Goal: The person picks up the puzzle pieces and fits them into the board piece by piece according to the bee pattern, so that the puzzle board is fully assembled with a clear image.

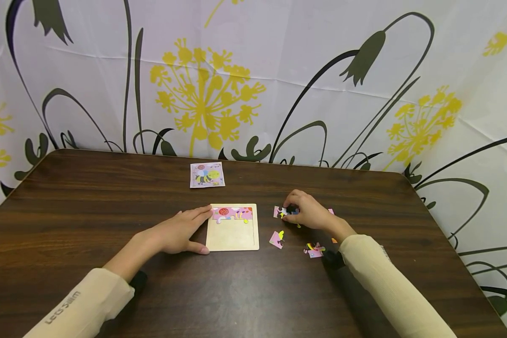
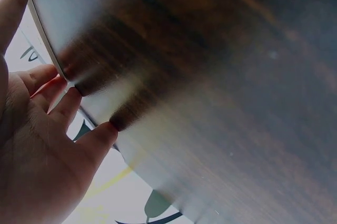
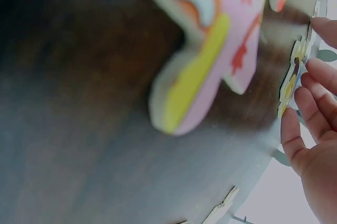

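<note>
A square wooden puzzle tray (image 1: 230,237) lies flat on the table, a strip of pink puzzle pieces (image 1: 233,213) filling its top row. My left hand (image 1: 178,231) rests along the tray's left edge, fingers extended at the upper corner and thumb at the lower one. In the left wrist view, those fingertips touch down on the dark surface. To the right of the tray, my right hand (image 1: 311,211) pinches a puzzle piece (image 1: 294,210) with black and blue on it, low over the table. The fingers partly cover this piece. Beside it shows a pink and yellow piece (image 1: 278,212).
Loose puzzle pieces lie around the right hand: a pink and yellow one (image 1: 276,239), a multicoloured one (image 1: 314,250) and an orange bit (image 1: 334,240) by the wrist. A bee picture card (image 1: 207,175) lies behind the tray. A flowered curtain (image 1: 245,94) hangs beyond the table.
</note>
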Available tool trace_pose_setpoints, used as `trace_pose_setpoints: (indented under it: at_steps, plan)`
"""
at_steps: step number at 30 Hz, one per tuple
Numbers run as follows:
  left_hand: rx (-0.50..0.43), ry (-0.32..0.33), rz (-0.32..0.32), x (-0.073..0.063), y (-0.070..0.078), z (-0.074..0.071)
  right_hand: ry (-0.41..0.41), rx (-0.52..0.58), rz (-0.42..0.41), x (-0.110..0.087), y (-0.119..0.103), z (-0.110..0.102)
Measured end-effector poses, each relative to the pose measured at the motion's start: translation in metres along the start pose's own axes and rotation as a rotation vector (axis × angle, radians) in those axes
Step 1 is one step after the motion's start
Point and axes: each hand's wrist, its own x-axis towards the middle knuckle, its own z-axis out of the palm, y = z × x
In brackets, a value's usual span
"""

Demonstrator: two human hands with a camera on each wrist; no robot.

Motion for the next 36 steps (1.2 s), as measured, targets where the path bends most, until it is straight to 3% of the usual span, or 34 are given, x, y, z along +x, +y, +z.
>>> trace_pose_setpoints:
  at_steps: [15, 28, 36]
  plan:
    - [-0.001, 0.000, -0.001, -0.0004, 0.0017, -0.0008, 0.031, 0.000, -0.059, 0.0008, 0.0010, 0.0025]
    - [-0.009, -0.003, -0.004, -0.0007, 0.0004, -0.0001, 0.045, 0.085, 0.012, -0.0003, -0.0013, 0.0013]
    - [-0.014, -0.011, -0.012, -0.0009, 0.0008, -0.0009, 0.059, 0.101, -0.009, -0.0007, -0.0040, 0.0007]
